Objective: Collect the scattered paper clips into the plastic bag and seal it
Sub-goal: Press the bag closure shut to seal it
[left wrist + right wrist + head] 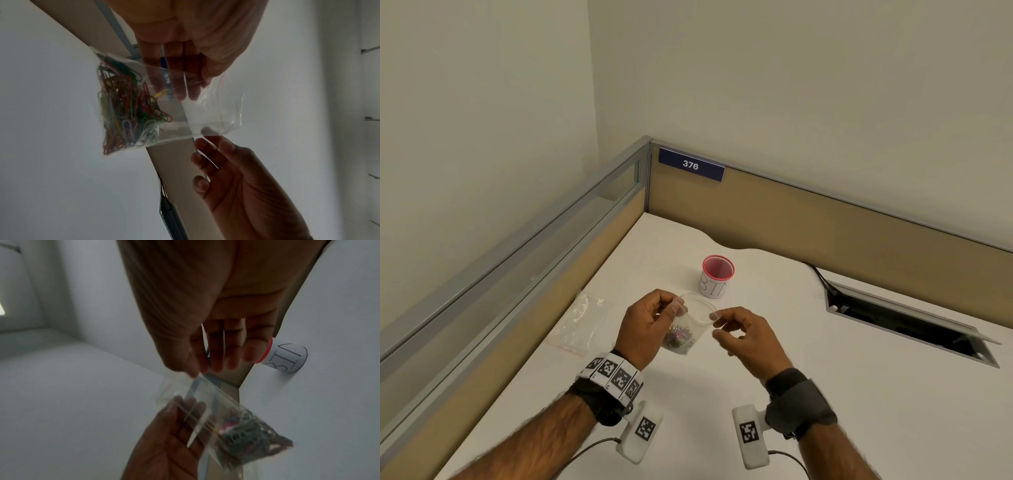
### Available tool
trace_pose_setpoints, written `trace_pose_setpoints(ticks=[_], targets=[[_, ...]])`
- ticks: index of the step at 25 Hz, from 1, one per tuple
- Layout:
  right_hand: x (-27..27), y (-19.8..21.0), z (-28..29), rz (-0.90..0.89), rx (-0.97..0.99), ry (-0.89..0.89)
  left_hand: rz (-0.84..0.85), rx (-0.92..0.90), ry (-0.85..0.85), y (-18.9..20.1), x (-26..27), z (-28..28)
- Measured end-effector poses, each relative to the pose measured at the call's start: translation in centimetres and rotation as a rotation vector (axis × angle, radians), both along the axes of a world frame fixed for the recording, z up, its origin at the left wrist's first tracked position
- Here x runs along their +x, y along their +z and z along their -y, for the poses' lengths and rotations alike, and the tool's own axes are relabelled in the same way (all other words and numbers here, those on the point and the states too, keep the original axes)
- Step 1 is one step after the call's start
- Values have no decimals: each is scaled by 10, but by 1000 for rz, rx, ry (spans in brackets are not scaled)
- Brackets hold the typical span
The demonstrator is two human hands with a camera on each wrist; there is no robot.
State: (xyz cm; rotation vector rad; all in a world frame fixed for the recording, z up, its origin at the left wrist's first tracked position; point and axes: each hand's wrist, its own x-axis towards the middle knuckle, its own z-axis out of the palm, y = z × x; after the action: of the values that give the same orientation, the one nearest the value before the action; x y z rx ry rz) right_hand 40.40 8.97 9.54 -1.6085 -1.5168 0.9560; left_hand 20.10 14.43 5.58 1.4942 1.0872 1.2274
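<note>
A small clear plastic bag (pixel 690 330) hangs above the white desk (pixel 825 394), held up between both hands. Several coloured paper clips (pixel 681 337) lie bunched at its bottom, also plain in the left wrist view as paper clips (pixel 127 112). My left hand (pixel 677 305) pinches the left end of the bag's top edge. My right hand (pixel 714 317) pinches the right end. The mouth bows open between them. In the right wrist view the bag (pixel 232 421) is blurred, with the right hand (pixel 197 371) on its rim.
A red-rimmed cup marked BIN (pixel 717 277) stands just beyond the hands. A second clear bag (pixel 578 322) lies flat on the desk at left. A cable hatch (pixel 907 322) opens at right. Partition walls (pixel 825 219) close the back and left sides.
</note>
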Motion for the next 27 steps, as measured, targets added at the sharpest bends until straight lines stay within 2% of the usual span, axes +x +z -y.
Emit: trace_pose_setpoints(ticks=[5, 8, 12, 15, 18, 22, 27], targets=[[-9, -8, -6, 8, 109, -115, 31, -20, 6, 1, 2, 0], [-8, -3, -7, -68, 136, -127, 117, -82, -30, -3, -4, -1], [-7, -5, -11, -146, 116, -144, 90, -121, -68, 0, -6, 0], [-4, -4, -11, -159, 108, -128, 43, -67, -39, 2, -7, -4], [-4, 1, -7, -231, 79, -99, 66, -41, -41, 5, -9, -7], [-6, 4, -5, -269, 69, -72, 10, -28, -148, 3, -11, -6], [-6, 5, -3, -271, 27, -37, 120, -87, -136, 4, -5, -2]])
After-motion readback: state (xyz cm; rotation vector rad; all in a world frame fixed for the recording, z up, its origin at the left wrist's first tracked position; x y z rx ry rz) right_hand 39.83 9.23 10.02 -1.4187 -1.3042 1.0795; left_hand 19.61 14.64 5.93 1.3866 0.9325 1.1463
